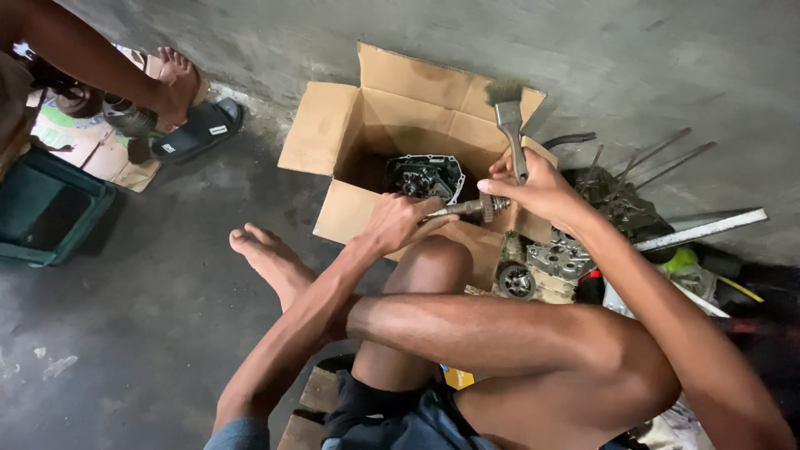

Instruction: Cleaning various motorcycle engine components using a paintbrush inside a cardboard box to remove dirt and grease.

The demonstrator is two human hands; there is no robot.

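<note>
The left hand (400,218) is closed around one end of a metal gear shaft (471,208), holding it level over the near edge of an open cardboard box (333,125). The right hand (537,190) meets the shaft's far, toothed end, its grip wrapped around the handle of a paintbrush (510,125) whose bristles point up and away. The shaft hangs just above the person's raised knee, in front of the box's near wall. Inside the box lies a grey engine casing (425,177) with gears showing. To the right of the box, on the concrete floor (150,333), sit more engine parts (560,258), a round bearing piece (517,282) and long metal rods (658,154). At far left, another person's foot (179,79) rests over a black sandal (200,132), near a green crate (42,212).
</note>
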